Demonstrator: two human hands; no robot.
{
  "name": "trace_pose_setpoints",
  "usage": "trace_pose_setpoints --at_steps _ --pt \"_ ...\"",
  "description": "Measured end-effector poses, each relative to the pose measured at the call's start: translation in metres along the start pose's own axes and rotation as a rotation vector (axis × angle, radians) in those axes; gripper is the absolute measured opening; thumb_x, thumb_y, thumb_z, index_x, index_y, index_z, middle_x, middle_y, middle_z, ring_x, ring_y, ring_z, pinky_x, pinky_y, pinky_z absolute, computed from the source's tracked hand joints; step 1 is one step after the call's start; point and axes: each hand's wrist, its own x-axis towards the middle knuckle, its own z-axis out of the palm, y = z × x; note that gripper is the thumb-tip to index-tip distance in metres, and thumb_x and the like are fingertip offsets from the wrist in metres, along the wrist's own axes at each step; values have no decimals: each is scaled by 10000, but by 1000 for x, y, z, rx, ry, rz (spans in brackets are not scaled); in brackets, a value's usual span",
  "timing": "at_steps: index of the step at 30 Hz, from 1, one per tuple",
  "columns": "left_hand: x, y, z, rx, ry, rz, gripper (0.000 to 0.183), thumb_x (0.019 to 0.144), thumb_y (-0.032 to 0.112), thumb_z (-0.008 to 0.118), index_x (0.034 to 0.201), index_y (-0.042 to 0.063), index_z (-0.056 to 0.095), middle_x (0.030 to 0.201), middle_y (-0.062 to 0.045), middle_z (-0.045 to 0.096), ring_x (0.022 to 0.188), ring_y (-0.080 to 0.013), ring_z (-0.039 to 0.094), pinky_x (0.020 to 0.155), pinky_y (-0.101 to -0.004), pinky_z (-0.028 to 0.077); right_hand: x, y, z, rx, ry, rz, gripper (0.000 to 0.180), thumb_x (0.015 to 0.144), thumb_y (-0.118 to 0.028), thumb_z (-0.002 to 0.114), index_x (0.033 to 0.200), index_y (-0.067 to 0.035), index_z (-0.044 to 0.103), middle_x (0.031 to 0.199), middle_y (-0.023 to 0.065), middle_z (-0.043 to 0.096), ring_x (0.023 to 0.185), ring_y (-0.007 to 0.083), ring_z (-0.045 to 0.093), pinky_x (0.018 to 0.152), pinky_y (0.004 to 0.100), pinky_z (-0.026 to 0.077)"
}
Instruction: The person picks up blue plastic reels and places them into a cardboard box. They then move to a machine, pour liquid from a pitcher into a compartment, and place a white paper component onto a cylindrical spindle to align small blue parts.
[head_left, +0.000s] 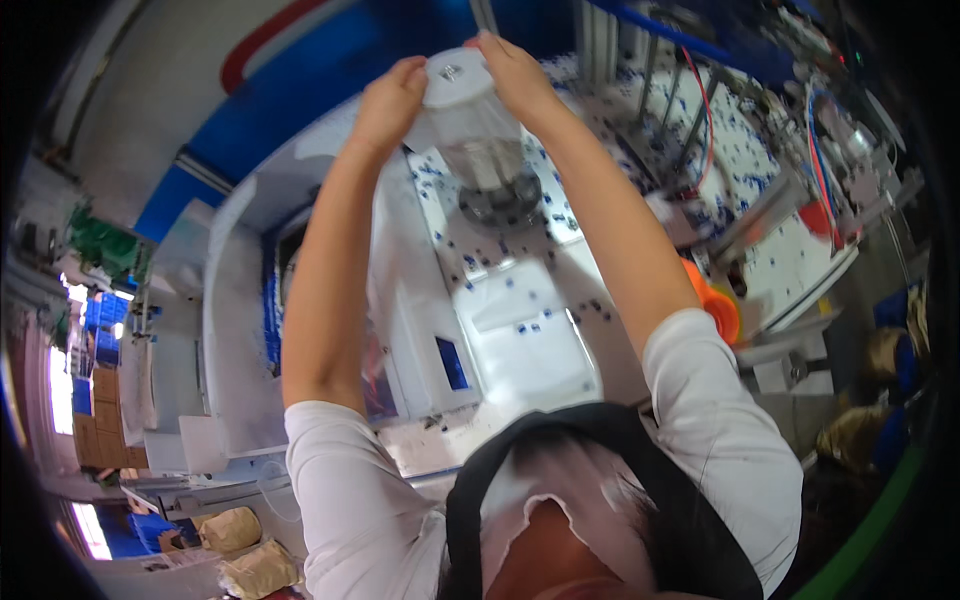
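Both arms reach far forward to a translucent hopper-like container (474, 135) with a round white lid (459, 77). My left hand (391, 101) holds the lid's left edge, and my right hand (517, 75) grips its right edge. The lid lies level over the container's mouth; whether it touches the rim all round is unclear. Greyish contents show in the lower part, which narrows down to a dark round base (500, 202). Small blue and dark pieces (523, 328) lie scattered around the base and over the white work surface (517, 360).
Metal posts and machine parts with red and blue tubes (705, 112) stand at the right. An orange round object (716, 304) is beside my right upper arm. A white machine housing (244, 300) rises at the left. Wrapped brown packages (259, 570) lie at the lower left.
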Motion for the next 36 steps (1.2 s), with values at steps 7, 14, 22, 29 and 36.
trace_pose_setpoints --at_steps 7,14,22,29,36 --pt "-2 -4 6 -123 -66 -238 515 974 406 417 1283 8 522 1254 -179 566 1170 -279 526 975 -381 403 -27 -19 5 -375 177 25 523 992 -422 274 1254 -46 526 1326 210 503 1277 384 407 1064 426 313" --pt "-40 35 -60 761 128 256 736 928 590 397 1451 78 321 1503 -240 237 1415 -413 136 1104 -587 161 -295 -25 -58 -410 -119 -256 608 873 -194 589 1411 -44 350 1485 189 305 1351 355 318 1094 425 272" --pt "-218 157 -108 462 -766 528 547 885 265 588 1399 159 434 1418 -123 444 1341 -304 378 1128 -478 252 -462 -76 -219 -218 488 223 219 857 -112 614 1063 -40 609 1005 71 672 906 141 624 802 291 466" --pt "-296 182 -83 242 -1153 512 550 925 347 531 1414 137 395 1343 -186 496 1213 -391 476 1056 -458 349 -383 -29 -259 -1059 -38 -43 204 789 -193 556 944 -60 546 883 129 567 958 314 547 979 454 353" --pt "-357 213 -53 110 -1135 309 572 929 326 540 1426 107 360 1341 -203 491 1210 -387 475 1030 -410 375 -386 -38 -282 -1264 -219 -105 327 751 -253 668 996 -48 598 987 123 614 1009 292 557 1097 478 262"
